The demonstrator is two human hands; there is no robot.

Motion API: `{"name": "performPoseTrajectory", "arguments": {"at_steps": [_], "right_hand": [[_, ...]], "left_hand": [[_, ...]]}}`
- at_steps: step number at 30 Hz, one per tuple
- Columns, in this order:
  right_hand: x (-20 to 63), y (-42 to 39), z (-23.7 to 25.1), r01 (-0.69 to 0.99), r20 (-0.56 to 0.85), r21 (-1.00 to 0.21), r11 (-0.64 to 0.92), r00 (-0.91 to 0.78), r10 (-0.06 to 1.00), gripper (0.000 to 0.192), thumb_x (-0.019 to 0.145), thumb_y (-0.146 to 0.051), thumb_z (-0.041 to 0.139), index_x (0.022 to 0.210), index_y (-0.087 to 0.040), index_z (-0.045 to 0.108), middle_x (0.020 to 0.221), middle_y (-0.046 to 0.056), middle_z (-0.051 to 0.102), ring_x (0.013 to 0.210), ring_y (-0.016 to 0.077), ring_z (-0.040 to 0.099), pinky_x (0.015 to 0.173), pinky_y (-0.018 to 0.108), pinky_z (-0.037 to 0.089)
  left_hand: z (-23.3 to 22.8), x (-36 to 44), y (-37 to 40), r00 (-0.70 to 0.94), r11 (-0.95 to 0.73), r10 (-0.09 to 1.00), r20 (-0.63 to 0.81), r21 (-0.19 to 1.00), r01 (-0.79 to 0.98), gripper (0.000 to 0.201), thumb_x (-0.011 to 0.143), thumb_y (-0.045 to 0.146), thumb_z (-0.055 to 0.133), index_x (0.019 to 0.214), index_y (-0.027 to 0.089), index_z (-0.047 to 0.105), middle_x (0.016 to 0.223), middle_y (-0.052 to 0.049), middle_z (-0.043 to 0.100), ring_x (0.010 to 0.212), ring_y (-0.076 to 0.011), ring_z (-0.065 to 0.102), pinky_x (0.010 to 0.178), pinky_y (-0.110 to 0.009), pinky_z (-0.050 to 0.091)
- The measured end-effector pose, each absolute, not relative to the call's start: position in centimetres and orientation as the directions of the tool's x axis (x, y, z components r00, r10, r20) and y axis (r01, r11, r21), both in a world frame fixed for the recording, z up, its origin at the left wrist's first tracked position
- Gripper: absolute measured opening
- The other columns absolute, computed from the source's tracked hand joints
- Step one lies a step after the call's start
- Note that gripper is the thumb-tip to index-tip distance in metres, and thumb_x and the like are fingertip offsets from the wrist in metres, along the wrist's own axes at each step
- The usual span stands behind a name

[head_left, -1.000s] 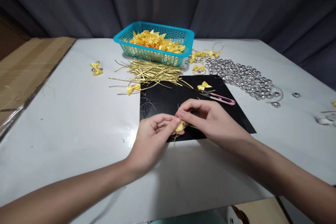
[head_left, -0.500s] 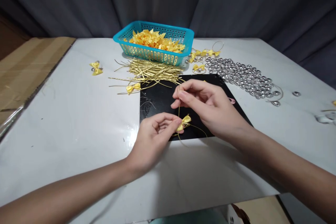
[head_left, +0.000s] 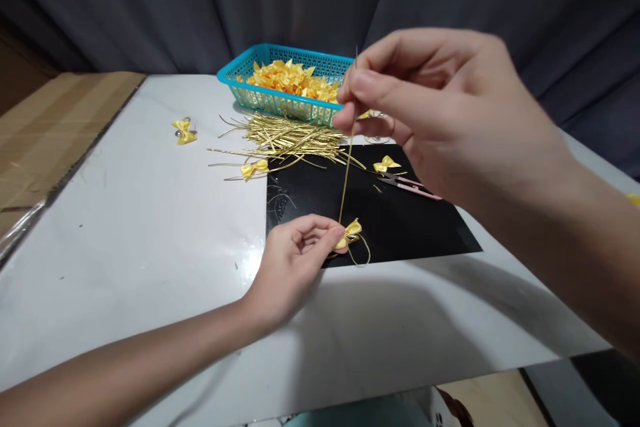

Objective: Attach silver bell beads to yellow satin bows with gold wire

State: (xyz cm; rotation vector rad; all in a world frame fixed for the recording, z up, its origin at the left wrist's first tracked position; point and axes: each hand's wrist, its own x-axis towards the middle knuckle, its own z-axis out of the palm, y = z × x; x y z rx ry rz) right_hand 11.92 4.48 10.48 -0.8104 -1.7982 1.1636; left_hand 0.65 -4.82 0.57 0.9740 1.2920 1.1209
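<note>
1. noting dark curtain (head_left: pixel 300 0) hung behind white table (head_left: pixel 150 233).
2. recorded brown cardboard (head_left: pixel 75 120) along left edge of table.
3. found black mat (head_left: pixel 420 227) lying flat near middle of table.
4. logged blue basket (head_left: pixel 300 99) at back, right end hidden behind right hand (head_left: pixel 450 107), heaped with yellow ribbon pieces (head_left: pixel 287 79).
5. saw loose bundle of gold cords (head_left: pixel 295 137) just in front of basket, reaching over far edge of mat.
6. observed right hand high over table, nearest to camera, with gold strand (head_left: pixel 347 173) pinched between thumb and fingertips, thin end sticking up past them.
7. observed left hand (head_left: pixel 295 260) low, at near left part of mat, with held bow (head_left: pixel 351 233) gripped between thumb and fingers.
8. located pink-handled snips (head_left: pixel 400 181) on right part of mat, blades pointing left, just beside second yellow bow (head_left: pixel 387 164).
9. listed third bow (head_left: pixel 255 169) at left edge of mat; fourth bow (head_left: pixel 184 132), with silver beads, well apart at left.
10. traced gold strand, nearly straight, up from held bow to right fingertips; saw thin loop (head_left: pixel 369 250) hanging at right of held bow.
11. spotted small clipping (head_left: pixel 377 189) on mat, near snips.
</note>
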Motion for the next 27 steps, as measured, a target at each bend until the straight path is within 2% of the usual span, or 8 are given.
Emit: {"name": "performPoseTrajectory", "arguments": {"at_steps": [6, 9, 12, 16, 18, 21, 24, 27], "right_hand": [[11.5, 5.2, 11.1, 0.087, 0.321, -0.896, 0.436, -0.551, 0.77, 0.014, 0.085, -0.011, 0.053, 0.072, -0.011, 0.058, 0.069, -0.003, 0.058, 0.074, 0.0082, 0.062, 0.066, 0.02, 0.049], [12.4, 5.6, 8.2, 0.139, 0.097, -0.966, 0.219, -0.592, 0.8, 0.018, 0.086, -0.026, 0.055, 0.074, -0.012, 0.057, 0.076, 0.001, 0.06, 0.071, 0.0088, 0.061, 0.063, 0.019, 0.051], [14.3, 5.2, 4.7, 0.346, -0.246, -0.933, -0.099, -0.413, 0.877, 0.019, 0.087, -0.03, 0.049, 0.08, -0.013, 0.054, 0.073, 0.002, 0.056, 0.049, 0.0055, 0.05, 0.042, 0.018, 0.041], [16.7, 3.2, 2.6, 0.566, -0.459, -0.82, -0.08, -0.567, 0.684, 0.014, 0.079, -0.027, 0.058, 0.077, -0.013, 0.056, 0.057, -0.005, 0.041, 0.046, 0.0039, 0.033, 0.04, 0.016, 0.025], [17.3, 2.3, 2.9, 0.581, -0.5, -0.812, -0.057, -0.641, 0.582, 0.018, 0.078, -0.031, 0.06, 0.081, -0.013, 0.057, 0.056, -0.006, 0.036, 0.048, 0.0041, 0.03, 0.043, 0.016, 0.023], [17.7, 2.0, 3.9, 0.589, -0.517, -0.807, -0.04, -0.672, 0.53, 0.023, 0.08, -0.037, 0.058, 0.077, -0.014, 0.057, 0.055, -0.006, 0.035, 0.049, 0.0046, 0.028, 0.045, 0.018, 0.021], [17.9, 2.7, 5.0, 0.575, -0.492, -0.817, -0.041, -0.657, 0.572, 0.027, 0.076, -0.039, 0.062, 0.069, -0.015, 0.053, 0.055, -0.005, 0.035, 0.048, 0.0046, 0.027, 0.043, 0.018, 0.019], [17.9, 3.0, 5.3, 0.553, -0.504, -0.821, -0.14, -0.588, 0.633, 0.029, 0.077, -0.042, 0.06, 0.069, -0.017, 0.048, 0.051, -0.008, 0.026, 0.042, 0.0039, 0.017, 0.038, 0.018, 0.011]], "left_hand": [[0.5, 0.6, -4.9, -0.043, 0.211, 0.976, -0.215, 0.973, -0.088, 0.014, 0.081, 0.029, 0.062, 0.079, 0.016, 0.067, 0.074, -0.004, 0.071, 0.072, -0.0137, 0.067, 0.069, -0.022, 0.051], [0.5, 0.6, -4.9, -0.062, 0.211, 0.974, -0.22, 0.969, -0.128, 0.015, 0.079, 0.03, 0.064, 0.078, 0.015, 0.066, 0.073, -0.003, 0.071, 0.071, -0.0142, 0.067, 0.069, -0.023, 0.052], [0.5, 0.6, -4.9, -0.076, 0.219, 0.97, -0.233, 0.963, -0.155, 0.014, 0.078, 0.03, 0.065, 0.078, 0.015, 0.066, 0.072, -0.003, 0.071, 0.07, -0.0145, 0.067, 0.068, -0.024, 0.052], [0.6, 0.5, -4.8, -0.067, 0.226, 0.968, -0.241, 0.958, -0.176, 0.016, 0.079, 0.031, 0.065, 0.078, 0.016, 0.065, 0.072, -0.003, 0.071, 0.071, -0.0144, 0.067, 0.069, -0.024, 0.052], [0.5, 0.5, -4.8, -0.065, 0.224, 0.969, -0.238, 0.96, -0.169, 0.016, 0.079, 0.031, 0.064, 0.078, 0.015, 0.065, 0.073, -0.003, 0.071, 0.071, -0.0137, 0.066, 0.07, -0.023, 0.051], [0.5, 0.5, -4.8, -0.073, 0.226, 0.968, -0.239, 0.962, -0.152, 0.016, 0.08, 0.031, 0.064, 0.079, 0.015, 0.065, 0.074, -0.002, 0.07, 0.071, -0.0123, 0.066, 0.07, -0.021, 0.051], [0.5, 0.6, -4.7, -0.074, 0.235, 0.966, -0.249, 0.959, -0.16, 0.016, 0.079, 0.031, 0.065, 0.078, 0.015, 0.065, 0.073, -0.002, 0.07, 0.07, -0.012, 0.066, 0.069, -0.021, 0.051], [0.6, 0.6, -4.7, -0.079, 0.24, 0.963, -0.257, 0.954, -0.178, 0.016, 0.079, 0.031, 0.065, 0.078, 0.016, 0.064, 0.072, -0.002, 0.07, 0.07, -0.0123, 0.066, 0.069, -0.021, 0.051]]}}
